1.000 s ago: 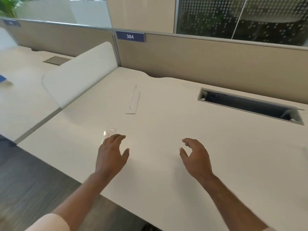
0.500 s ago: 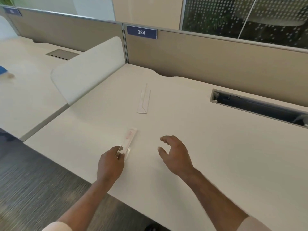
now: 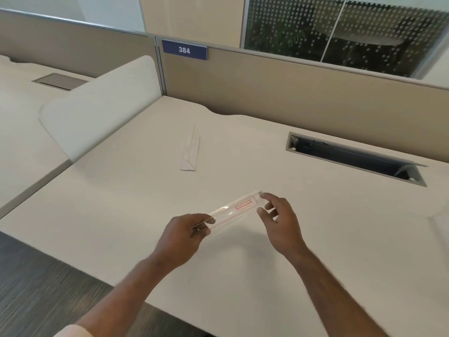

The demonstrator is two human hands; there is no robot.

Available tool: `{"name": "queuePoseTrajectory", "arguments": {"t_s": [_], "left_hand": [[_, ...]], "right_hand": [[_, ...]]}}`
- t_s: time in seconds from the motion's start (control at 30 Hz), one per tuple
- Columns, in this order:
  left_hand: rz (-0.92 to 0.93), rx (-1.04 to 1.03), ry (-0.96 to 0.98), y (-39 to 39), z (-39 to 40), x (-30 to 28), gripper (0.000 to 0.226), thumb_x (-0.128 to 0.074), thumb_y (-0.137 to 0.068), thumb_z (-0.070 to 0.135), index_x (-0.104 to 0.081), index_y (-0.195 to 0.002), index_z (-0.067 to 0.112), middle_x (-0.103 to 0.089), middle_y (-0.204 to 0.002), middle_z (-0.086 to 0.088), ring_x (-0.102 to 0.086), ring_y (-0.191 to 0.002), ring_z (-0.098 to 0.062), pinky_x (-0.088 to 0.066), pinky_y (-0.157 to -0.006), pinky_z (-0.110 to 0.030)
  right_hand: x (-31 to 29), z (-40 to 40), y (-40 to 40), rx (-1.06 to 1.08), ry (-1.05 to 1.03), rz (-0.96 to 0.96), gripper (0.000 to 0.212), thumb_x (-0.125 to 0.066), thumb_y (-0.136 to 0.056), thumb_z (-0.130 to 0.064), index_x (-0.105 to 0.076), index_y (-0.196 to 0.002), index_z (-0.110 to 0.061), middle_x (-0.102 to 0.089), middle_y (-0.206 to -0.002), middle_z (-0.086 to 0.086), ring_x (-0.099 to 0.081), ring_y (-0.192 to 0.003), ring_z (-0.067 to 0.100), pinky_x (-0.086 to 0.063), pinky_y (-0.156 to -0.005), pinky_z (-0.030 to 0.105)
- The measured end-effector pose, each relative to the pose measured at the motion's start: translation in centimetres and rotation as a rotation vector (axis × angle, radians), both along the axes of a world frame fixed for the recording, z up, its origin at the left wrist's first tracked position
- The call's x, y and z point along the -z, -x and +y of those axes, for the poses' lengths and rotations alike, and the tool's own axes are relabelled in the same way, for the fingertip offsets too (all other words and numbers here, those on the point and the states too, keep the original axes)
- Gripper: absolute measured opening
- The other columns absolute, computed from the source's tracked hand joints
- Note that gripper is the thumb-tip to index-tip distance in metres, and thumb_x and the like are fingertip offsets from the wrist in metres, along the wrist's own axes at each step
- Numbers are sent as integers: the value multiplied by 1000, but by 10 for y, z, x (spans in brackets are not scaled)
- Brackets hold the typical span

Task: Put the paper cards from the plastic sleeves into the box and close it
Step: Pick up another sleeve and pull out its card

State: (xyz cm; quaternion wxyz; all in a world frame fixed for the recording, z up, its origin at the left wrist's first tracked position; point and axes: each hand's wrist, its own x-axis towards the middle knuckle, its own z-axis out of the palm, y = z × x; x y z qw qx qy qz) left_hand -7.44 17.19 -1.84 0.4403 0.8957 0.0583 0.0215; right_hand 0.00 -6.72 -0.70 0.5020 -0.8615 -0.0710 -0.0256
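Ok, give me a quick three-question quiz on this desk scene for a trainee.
1. True or false: the sleeve lies flat on the desk.
2. Which of the hands grips the sleeve's near end: A left, B right?
3. What number is on the blue sign?

Key
1. False: both hands hold it above the desk.
2. A: the left hand pinches it; the right hand has fingertips at the far end.
3. 384.

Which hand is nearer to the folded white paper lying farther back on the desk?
Left. The left hand sits almost straight below the folded white paper; the right hand is off to its right, farther away.
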Motion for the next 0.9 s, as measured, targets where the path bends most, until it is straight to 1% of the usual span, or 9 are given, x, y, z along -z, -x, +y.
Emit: {"name": "queuePoseTrajectory", "arguments": {"t_s": [0.07,0.2,0.3,0.4,0.47,0.57,0.67,0.77,0.9], "left_hand": [[6,38,9,-7,-12,-4,27,-72,-88,15,-73,-92,41,-73,-80,16,-67,-78,-4,-52,-72,-17],[15,56,57,-20,-31,-10,29,-74,-85,18,-70,-86,47,-74,-85,19,-69,-81,1,-52,-71,-15],[-19,-1,143,-28,-44,-13,30,-77,-82,19,-69,-91,47,-72,-88,27,-68,-77,-1,-48,-65,-7],[-91,-64,220,-33,-56,-13,37,-82,-79,18,-67,-102,44,-71,-93,21,-63,-73,-6,-47,-66,-9],[-138,-109,245,-35,-67,-11,44,-85,-77,23,-63,-111,41,-70,-97,16,-62,-82,-6,-47,-70,-11],[-140,-167,302,-34,-84,-10,55,-85,-76,31,-57,-122,40,-63,-110,19,-58,-95,0,-46,-76,-16],[-134,-105,342,-28,-100,-7,44,-82,-80,27,-59,-114,45,-59,-116,25,-59,-94,1,-49,-75,-21],[-193,5,337,-24,-115,-5,33,-76,-86,14,-68,-108,37,-58,-121,20,-60,-103,-5,-53,-79,-27],[-231,7,332,-24,-134,-6,27,-72,-89,8,-75,-97,34,-57,-124,16,-62,-105,-12,-48,-78,-14]], "right_hand": [[-4,-15,0,31,-20,-3,13,-65,-89,-16,-66,-95,-27,-56,-93,2,-53,-74,1,-40,-64,6],[-8,-47,3,64,-104,76,14,-67,-87,-15,-66,-80,-27,-60,-85,3,-50,-66,0,-39,-62,8],[-10,-69,5,91,-184,173,10,-67,-87,-18,-69,-79,-23,-61,-78,0,-46,-63,3,-41,-63,15],[-13,-88,9,122,-286,259,12,-66,-89,-18,-71,-79,-22,-67,-81,2,-49,-70,10,-43,-66,26],[-17,-100,11,151,-334,277,14,-64,-90,-17,-73,-81,-23,-68,-83,0,-49,-72,11,-43,-67,28],[-23,-119,14,193,-411,293,12,-65,-90,-17,-75,-87,-22,-66,-83,-6,-47,-72,10,-42,-66,28],[-27,-137,18,251,-487,310,11,-65,-91,-16,-75,-92,-20,-71,-89,-9,-50,-76,11,-43,-67,29],[-29,-153,25,307,-538,332,9,-66,-90,-18,-75,-91,-19,-68,-83,-12,-49,-76,13,-44,-68,30],[-27,-170,37,364,-578,367,9,-68,-88,-20,-75,-93,-19,-67,-79,-15,-50,-76,15,-45,-68,30]]}}
